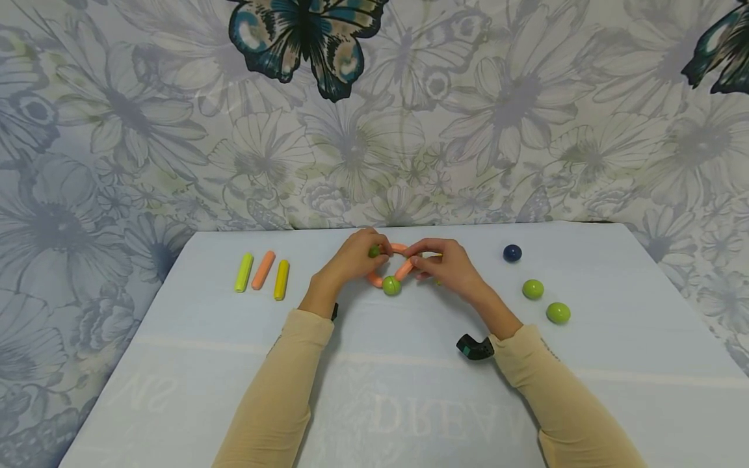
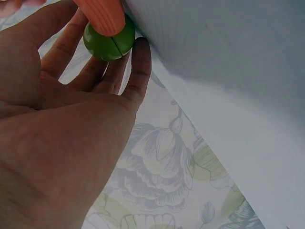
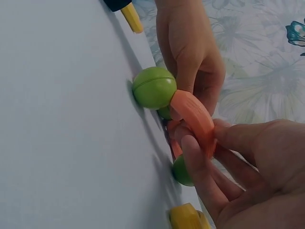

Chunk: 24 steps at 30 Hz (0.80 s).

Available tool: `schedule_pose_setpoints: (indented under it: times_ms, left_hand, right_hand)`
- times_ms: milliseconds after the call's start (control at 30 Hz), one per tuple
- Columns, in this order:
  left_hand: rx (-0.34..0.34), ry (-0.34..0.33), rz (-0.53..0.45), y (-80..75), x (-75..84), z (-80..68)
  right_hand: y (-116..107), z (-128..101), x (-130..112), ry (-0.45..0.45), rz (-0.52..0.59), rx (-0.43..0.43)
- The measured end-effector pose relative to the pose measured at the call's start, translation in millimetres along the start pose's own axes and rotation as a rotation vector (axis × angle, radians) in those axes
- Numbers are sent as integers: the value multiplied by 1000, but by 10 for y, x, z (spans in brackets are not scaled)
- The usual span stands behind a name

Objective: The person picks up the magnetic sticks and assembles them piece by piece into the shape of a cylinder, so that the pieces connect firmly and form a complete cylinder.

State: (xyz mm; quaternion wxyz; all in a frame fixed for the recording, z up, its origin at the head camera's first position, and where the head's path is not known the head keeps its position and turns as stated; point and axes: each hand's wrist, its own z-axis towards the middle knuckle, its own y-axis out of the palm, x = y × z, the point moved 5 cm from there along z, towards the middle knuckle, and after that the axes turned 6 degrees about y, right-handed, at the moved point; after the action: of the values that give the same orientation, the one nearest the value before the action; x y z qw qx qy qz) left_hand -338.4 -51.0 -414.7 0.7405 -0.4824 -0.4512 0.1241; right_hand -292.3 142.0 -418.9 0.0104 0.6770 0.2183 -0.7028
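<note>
Green balls and orange curved sticks are joined into a ring at the far middle of the table. My left hand (image 1: 354, 255) holds a green ball (image 2: 108, 44) on the ring's left side, its fingers bent about it. An orange stick (image 2: 106, 16) meets that ball. With thumb and fingers my right hand (image 1: 450, 268) pinches another orange curved stick (image 3: 196, 117). One end of this stick meets the front green ball (image 3: 155, 87). Behind the right fingers another green ball (image 3: 182, 171) is partly hidden.
On the left lie a lime stick (image 1: 244, 272), an orange stick (image 1: 263, 270) and a yellow stick (image 1: 281, 280). A dark blue ball (image 1: 512, 253) and two green balls (image 1: 558, 313) sit on the right. A yellow piece (image 3: 185, 217) is beside the right hand. Patterned fabric (image 1: 351, 149) hangs behind the table.
</note>
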Motion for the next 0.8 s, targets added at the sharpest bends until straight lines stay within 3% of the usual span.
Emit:
schedule_pose_setpoints:
  times_ms: [167,400,800]
  left_hand:
    - [2,3,-21,1,-4,1]
    - [1,-4,-11,3,-7,-5]
    - [37,-32,20,-19,-24,-14]
  right_hand:
    - [31,12,-5,-31,-50,12]
    - [69,-3,-22,-79,-293,113]
    - [74,-28,-65,-128,-420,134]
